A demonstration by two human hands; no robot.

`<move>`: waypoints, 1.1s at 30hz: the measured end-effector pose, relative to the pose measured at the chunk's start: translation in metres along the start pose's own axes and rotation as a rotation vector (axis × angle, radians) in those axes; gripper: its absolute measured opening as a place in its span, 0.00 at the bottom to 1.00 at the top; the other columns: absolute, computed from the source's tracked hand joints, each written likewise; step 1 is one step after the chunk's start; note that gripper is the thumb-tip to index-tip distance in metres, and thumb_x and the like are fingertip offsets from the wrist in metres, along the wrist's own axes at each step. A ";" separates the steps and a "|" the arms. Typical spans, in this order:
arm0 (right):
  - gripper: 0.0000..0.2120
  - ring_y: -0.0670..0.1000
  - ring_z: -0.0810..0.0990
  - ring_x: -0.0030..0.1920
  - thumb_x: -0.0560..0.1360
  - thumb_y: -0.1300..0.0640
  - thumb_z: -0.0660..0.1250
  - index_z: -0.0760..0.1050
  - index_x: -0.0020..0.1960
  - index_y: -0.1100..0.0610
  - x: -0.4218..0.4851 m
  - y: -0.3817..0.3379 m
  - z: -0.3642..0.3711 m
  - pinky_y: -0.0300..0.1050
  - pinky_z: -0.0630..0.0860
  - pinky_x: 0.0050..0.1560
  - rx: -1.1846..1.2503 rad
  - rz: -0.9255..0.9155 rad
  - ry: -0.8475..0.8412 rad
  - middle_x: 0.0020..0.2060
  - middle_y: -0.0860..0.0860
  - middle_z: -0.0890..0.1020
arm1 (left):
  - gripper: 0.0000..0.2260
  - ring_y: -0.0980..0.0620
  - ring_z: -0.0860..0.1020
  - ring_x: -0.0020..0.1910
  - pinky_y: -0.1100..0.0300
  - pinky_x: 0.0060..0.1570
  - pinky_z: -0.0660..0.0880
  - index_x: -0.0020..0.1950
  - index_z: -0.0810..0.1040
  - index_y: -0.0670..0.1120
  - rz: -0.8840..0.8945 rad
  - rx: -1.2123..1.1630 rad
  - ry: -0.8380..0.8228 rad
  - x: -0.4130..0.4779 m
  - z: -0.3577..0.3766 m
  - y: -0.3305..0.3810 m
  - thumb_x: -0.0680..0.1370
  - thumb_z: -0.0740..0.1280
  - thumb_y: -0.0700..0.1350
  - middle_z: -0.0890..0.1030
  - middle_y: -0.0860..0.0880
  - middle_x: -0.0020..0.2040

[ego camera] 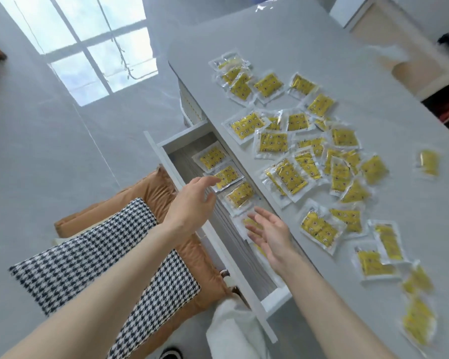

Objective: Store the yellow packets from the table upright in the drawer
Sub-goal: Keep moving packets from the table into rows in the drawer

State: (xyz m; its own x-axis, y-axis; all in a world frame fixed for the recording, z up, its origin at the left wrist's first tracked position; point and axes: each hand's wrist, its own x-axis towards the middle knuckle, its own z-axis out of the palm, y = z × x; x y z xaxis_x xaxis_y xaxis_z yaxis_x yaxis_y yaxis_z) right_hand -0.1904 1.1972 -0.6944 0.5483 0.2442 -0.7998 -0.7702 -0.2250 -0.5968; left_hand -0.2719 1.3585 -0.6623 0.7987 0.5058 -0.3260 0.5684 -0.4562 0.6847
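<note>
Seen from above: a pale grey table (309,47) strewn with yellow packets (319,156), each in a clear wrapper, many overlapping, spread from the far middle of the top to the near right edge. One packet (428,162) off alone at the right, well apart from the rest.

Below the table's left edge, a white drawer (166,164) pulled open. Inside it, along the side nearest the table, a row of more packets: the farthest (211,158), a second (227,175) just nearer, a third (240,194) nearer again, each leaning rather than flat. A further packet (249,224) partly hidden behind the right fingers; lean not clear.

Both hands over the open drawer, bare, fingers spread, holding nothing. Left hand (192,200) above the drawer's outer front, fingertips reaching toward the second packet and close to its edge; touching or not, could not be told. Right hand (268,233) palm turned inward, fingers loosely open, just beside the table's edge and over the partly hidden packet. Hands apart from each other, with the third packet between them.

Left of the drawer, a brown chair cushion (151,187) bearing a black-and-white houndstooth pillow (94,260). Glossy floor (49,138) beyond, with a window's reflection (88,55) on it.
</note>
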 end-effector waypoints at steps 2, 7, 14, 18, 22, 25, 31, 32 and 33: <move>0.10 0.51 0.79 0.44 0.80 0.63 0.62 0.75 0.59 0.57 -0.034 -0.001 -0.009 0.43 0.77 0.46 0.031 -0.038 0.029 0.52 0.54 0.81 | 0.16 0.53 0.75 0.61 0.55 0.63 0.72 0.68 0.71 0.51 0.038 -0.007 -0.007 -0.025 -0.012 0.019 0.81 0.58 0.42 0.75 0.52 0.66; 0.08 0.50 0.79 0.41 0.79 0.64 0.62 0.75 0.56 0.56 -0.123 -0.008 -0.043 0.42 0.77 0.41 0.130 -0.122 0.110 0.48 0.52 0.82 | 0.16 0.54 0.76 0.58 0.61 0.59 0.71 0.67 0.72 0.50 0.141 -0.036 -0.084 -0.091 -0.035 0.070 0.80 0.58 0.39 0.77 0.52 0.63; 0.08 0.48 0.78 0.41 0.79 0.62 0.62 0.76 0.55 0.53 -0.223 -0.012 -0.132 0.39 0.76 0.40 0.072 -0.215 0.271 0.47 0.49 0.80 | 0.16 0.54 0.76 0.57 0.61 0.58 0.72 0.67 0.72 0.50 0.208 -0.123 -0.192 -0.160 -0.016 0.152 0.81 0.58 0.39 0.78 0.53 0.60; 0.05 0.50 0.78 0.46 0.78 0.59 0.63 0.76 0.51 0.51 -0.253 -0.015 -0.200 0.44 0.77 0.48 0.057 -0.222 0.371 0.50 0.50 0.80 | 0.16 0.54 0.76 0.54 0.63 0.50 0.71 0.67 0.72 0.50 0.232 -0.143 -0.297 -0.181 0.022 0.198 0.81 0.57 0.40 0.78 0.53 0.59; 0.07 0.51 0.78 0.45 0.78 0.60 0.64 0.76 0.54 0.53 -0.262 -0.026 -0.275 0.43 0.78 0.43 0.121 -0.188 0.419 0.52 0.53 0.80 | 0.15 0.54 0.77 0.52 0.65 0.46 0.73 0.66 0.72 0.51 0.217 -0.145 -0.355 -0.186 0.067 0.246 0.80 0.58 0.40 0.78 0.53 0.59; 0.09 0.49 0.77 0.39 0.78 0.62 0.63 0.74 0.58 0.56 -0.260 -0.043 -0.327 0.41 0.75 0.38 0.199 -0.167 0.423 0.45 0.51 0.80 | 0.15 0.54 0.77 0.52 0.63 0.48 0.72 0.66 0.73 0.49 0.195 -0.156 -0.367 -0.184 0.100 0.282 0.80 0.58 0.40 0.78 0.51 0.59; 0.11 0.50 0.76 0.39 0.78 0.63 0.63 0.73 0.60 0.57 -0.250 -0.091 -0.429 0.43 0.75 0.42 0.169 -0.131 0.399 0.47 0.52 0.79 | 0.16 0.54 0.76 0.52 0.65 0.41 0.72 0.66 0.72 0.50 0.064 -0.167 -0.370 -0.173 0.165 0.357 0.80 0.57 0.40 0.78 0.51 0.60; 0.11 0.49 0.76 0.38 0.78 0.63 0.63 0.74 0.60 0.57 -0.247 -0.101 -0.442 0.43 0.75 0.43 0.149 -0.129 0.396 0.47 0.52 0.79 | 0.15 0.54 0.77 0.52 0.65 0.40 0.73 0.66 0.73 0.50 0.050 -0.172 -0.360 -0.169 0.173 0.368 0.80 0.58 0.41 0.79 0.51 0.60; 0.11 0.49 0.76 0.38 0.78 0.63 0.63 0.74 0.59 0.57 -0.243 -0.111 -0.454 0.43 0.75 0.43 0.133 -0.128 0.391 0.47 0.51 0.79 | 0.15 0.54 0.77 0.52 0.65 0.41 0.73 0.66 0.73 0.51 0.035 -0.169 -0.350 -0.165 0.180 0.378 0.80 0.58 0.41 0.79 0.52 0.60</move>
State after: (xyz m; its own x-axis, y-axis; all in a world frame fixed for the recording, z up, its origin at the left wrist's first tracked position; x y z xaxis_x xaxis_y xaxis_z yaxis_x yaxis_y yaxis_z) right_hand -0.0906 0.7347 -0.4636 0.7046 -0.1196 -0.6995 -0.7093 -0.0861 -0.6997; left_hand -0.1536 0.9705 -0.4668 0.8525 0.1986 -0.4834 0.5226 -0.3269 0.7874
